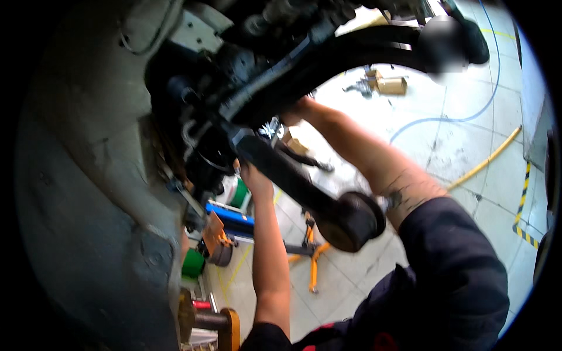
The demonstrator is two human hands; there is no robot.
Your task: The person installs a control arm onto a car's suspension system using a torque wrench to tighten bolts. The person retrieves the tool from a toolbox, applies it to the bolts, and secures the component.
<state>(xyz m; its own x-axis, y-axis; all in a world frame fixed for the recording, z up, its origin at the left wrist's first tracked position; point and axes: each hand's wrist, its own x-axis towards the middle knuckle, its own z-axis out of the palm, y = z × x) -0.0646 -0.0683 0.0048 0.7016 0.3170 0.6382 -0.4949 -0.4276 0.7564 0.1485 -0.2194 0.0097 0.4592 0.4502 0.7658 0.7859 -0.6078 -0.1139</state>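
A long black metal arm with a round bushing end [351, 222] slants across the middle, part of a vehicle's underside. Above it, a curved black metal arm [374, 50] reaches to the upper right, its far end blurred. My left hand [249, 174] is raised to the dark parts just below the slanting arm, its fingers mostly hidden behind them. My right hand [297, 110] reaches up under the curved arm, with its fingers out of sight behind the metal. What either hand touches or holds does not show.
A large grey body panel [99, 193] fills the left side. Below stand an orange-legged stand [314, 272], a blue beam [231, 219] and a green container [193, 263]. On the tiled floor lie a yellow hose [486, 161], a blue hose [451, 119] and a cardboard box [392, 86].
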